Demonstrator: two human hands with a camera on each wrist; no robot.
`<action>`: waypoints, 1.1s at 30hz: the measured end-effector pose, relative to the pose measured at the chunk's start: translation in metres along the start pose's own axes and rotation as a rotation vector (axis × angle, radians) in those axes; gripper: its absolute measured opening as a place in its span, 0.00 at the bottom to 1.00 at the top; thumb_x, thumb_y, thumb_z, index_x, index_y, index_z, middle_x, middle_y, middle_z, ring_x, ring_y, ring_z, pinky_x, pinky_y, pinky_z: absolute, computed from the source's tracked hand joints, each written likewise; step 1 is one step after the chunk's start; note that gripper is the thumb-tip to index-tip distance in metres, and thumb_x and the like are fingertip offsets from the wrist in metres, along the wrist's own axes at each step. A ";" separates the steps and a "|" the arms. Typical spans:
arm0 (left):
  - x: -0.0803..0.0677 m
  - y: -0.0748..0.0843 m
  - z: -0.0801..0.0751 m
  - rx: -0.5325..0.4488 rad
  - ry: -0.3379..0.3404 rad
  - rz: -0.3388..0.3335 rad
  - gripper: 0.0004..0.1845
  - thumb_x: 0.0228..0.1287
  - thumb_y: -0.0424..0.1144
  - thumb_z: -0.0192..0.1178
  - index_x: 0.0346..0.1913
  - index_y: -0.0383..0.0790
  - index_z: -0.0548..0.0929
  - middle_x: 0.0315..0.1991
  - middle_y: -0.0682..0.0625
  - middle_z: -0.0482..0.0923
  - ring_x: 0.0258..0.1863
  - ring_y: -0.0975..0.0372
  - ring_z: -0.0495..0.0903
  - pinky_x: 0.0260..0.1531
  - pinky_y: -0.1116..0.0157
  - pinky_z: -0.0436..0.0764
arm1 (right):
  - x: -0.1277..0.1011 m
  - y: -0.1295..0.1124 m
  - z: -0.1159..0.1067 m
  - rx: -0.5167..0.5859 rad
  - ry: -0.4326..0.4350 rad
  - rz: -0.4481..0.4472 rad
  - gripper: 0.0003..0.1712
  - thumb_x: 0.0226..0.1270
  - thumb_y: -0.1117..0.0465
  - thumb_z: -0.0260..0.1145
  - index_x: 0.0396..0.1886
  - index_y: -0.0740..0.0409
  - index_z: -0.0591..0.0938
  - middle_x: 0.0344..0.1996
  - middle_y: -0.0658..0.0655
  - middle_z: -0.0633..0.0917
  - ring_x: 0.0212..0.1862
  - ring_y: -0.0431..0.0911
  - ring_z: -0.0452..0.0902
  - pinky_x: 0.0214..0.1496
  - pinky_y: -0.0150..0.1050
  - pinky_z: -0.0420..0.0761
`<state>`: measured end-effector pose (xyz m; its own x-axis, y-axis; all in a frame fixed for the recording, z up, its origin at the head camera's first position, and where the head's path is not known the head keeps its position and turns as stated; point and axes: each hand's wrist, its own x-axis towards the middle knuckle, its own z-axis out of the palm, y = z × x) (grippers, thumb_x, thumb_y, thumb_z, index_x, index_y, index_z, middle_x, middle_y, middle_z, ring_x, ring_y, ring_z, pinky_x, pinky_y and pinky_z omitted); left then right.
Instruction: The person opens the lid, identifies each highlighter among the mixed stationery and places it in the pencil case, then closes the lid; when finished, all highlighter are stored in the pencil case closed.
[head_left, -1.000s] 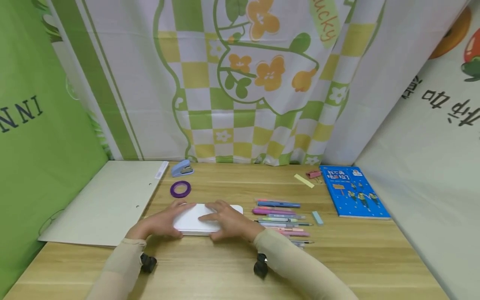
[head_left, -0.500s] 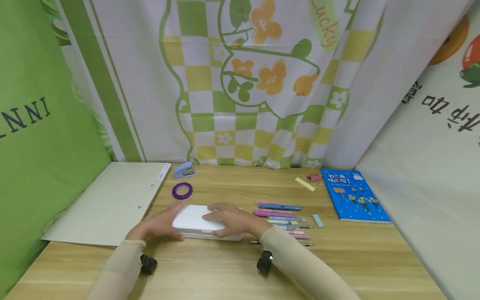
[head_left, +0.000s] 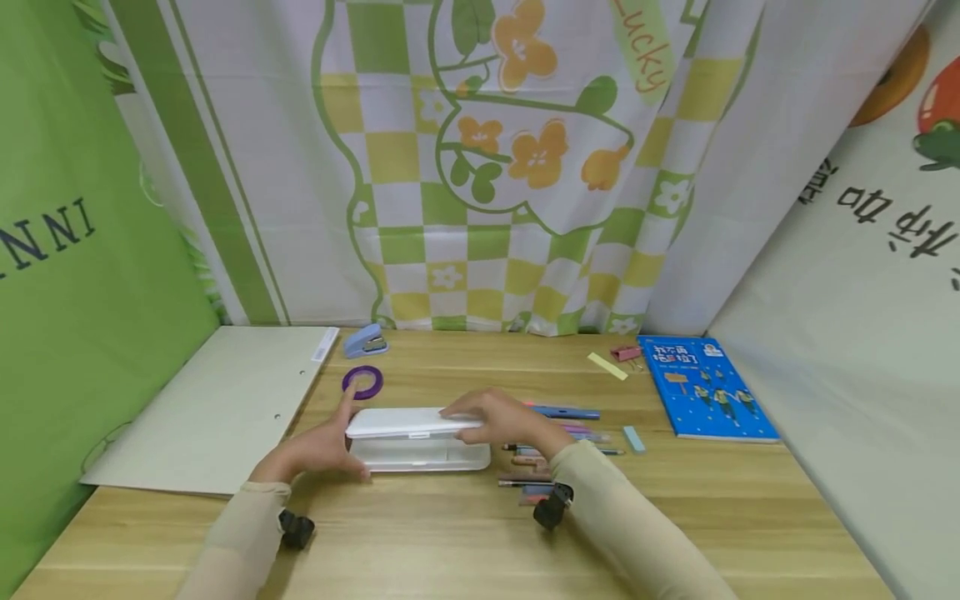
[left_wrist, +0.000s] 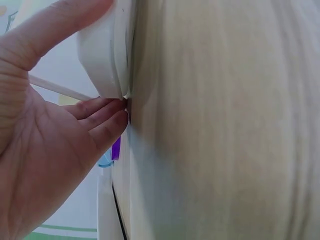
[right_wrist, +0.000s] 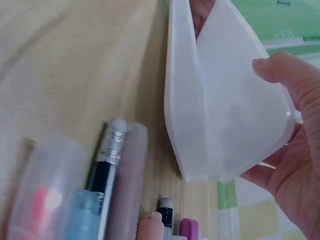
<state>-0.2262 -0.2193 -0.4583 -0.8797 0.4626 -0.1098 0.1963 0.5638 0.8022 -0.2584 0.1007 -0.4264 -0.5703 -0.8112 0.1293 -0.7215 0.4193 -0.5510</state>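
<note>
The white pencil case (head_left: 417,440) sits mid-desk (head_left: 675,517), its lid (head_left: 408,422) lifted partway. The left hand (head_left: 318,446) steadies the base with straight fingers; the right hand (head_left: 502,417) grips the lid's edge. The pens (head_left: 558,429) alongside remain unpacked.

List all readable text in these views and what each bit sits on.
"Lucky": green tag on the checked flower curtain.
"NNI": dark letters on the green backdrop, cut off at the frame edge.
Black Chinese characters on the white cloth at right: upside down, not legible.
Blue book: cover title too small to read.
White case, pens: no text visible.
</note>
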 end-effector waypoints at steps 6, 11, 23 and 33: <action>-0.001 -0.002 0.001 0.039 0.034 -0.012 0.80 0.33 0.41 0.80 0.69 0.37 0.16 0.64 0.19 0.53 0.64 0.34 0.57 0.66 0.44 0.52 | 0.004 0.014 -0.005 0.326 0.162 0.175 0.19 0.65 0.60 0.64 0.54 0.64 0.80 0.52 0.61 0.82 0.53 0.50 0.78 0.53 0.40 0.78; 0.000 -0.005 0.003 0.033 0.037 0.020 0.80 0.33 0.41 0.80 0.68 0.34 0.17 0.62 0.25 0.60 0.64 0.39 0.61 0.66 0.46 0.54 | 0.011 0.031 -0.005 0.595 0.348 0.374 0.21 0.67 0.58 0.62 0.55 0.65 0.79 0.55 0.62 0.80 0.50 0.46 0.77 0.51 0.40 0.79; 0.001 -0.006 0.004 0.082 -0.017 0.064 0.79 0.35 0.45 0.79 0.69 0.33 0.19 0.69 0.21 0.41 0.69 0.35 0.46 0.67 0.43 0.45 | 0.029 0.055 0.003 1.083 0.636 0.582 0.24 0.68 0.63 0.60 0.60 0.70 0.73 0.39 0.51 0.84 0.37 0.40 0.80 0.40 0.35 0.81; 0.002 -0.006 0.004 0.077 -0.025 0.078 0.78 0.34 0.43 0.79 0.68 0.27 0.20 0.63 0.25 0.58 0.66 0.35 0.52 0.66 0.42 0.45 | 0.024 0.053 0.002 1.035 0.660 0.551 0.25 0.66 0.62 0.63 0.60 0.70 0.73 0.39 0.50 0.84 0.38 0.40 0.78 0.46 0.39 0.79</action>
<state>-0.2273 -0.2193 -0.4653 -0.8499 0.5230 -0.0643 0.2971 0.5765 0.7612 -0.3095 0.1027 -0.4537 -0.9806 -0.1683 -0.1008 0.1204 -0.1108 -0.9865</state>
